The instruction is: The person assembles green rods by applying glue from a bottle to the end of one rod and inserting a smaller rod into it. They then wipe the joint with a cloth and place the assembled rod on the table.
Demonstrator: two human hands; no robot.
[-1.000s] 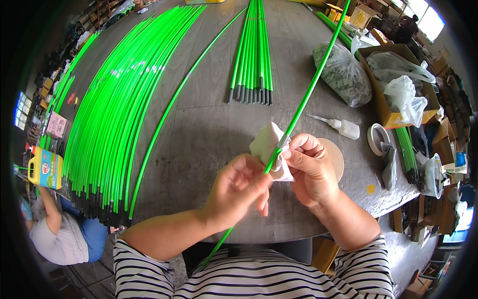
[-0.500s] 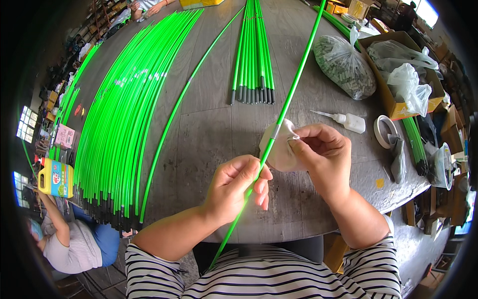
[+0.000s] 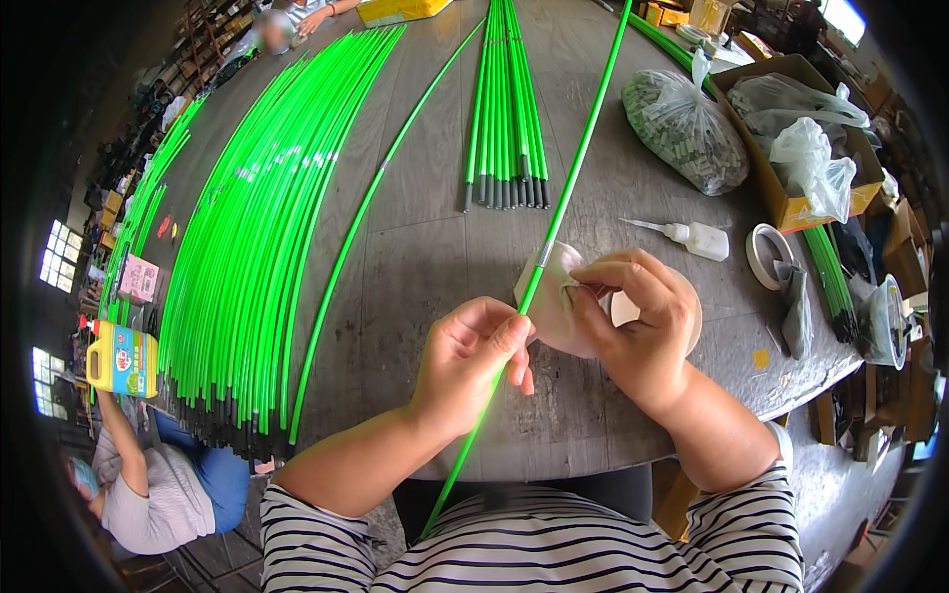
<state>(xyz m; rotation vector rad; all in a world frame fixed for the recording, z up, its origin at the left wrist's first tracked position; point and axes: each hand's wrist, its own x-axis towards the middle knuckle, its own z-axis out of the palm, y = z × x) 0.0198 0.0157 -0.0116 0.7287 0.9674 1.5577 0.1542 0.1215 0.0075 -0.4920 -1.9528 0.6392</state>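
Observation:
My left hand [image 3: 470, 361] is closed around a thin green rod [image 3: 579, 163], which slants from near my lap up past the far table edge. A short silver sleeve [image 3: 544, 254] sits on the rod just above that hand. Thumb and fingertips of my right hand [image 3: 647, 336] pinch a pale, soft piece of cloth or tissue [image 3: 561, 334] close beside the sleeve. Behind the right hand shows a pale round piece, partly hidden, with a white middle [image 3: 624, 308]. To its upper right lies a small white bottle [image 3: 700, 240] with a long thin nozzle.
Many green rods with black ends [image 3: 257, 227] cover the left; a smaller bundle [image 3: 506, 109] lies ahead. On the right are a bag of small grey pieces [image 3: 685, 128], a carton [image 3: 786, 210] and a tape roll [image 3: 756, 259]. A yellow jug [image 3: 127, 358] and another person [image 3: 163, 494] are left.
My right hand has shifted slightly, and the pale round piece behind it shows more. The rod has tilted a little, its top moving left. My left hand keeps its hold.

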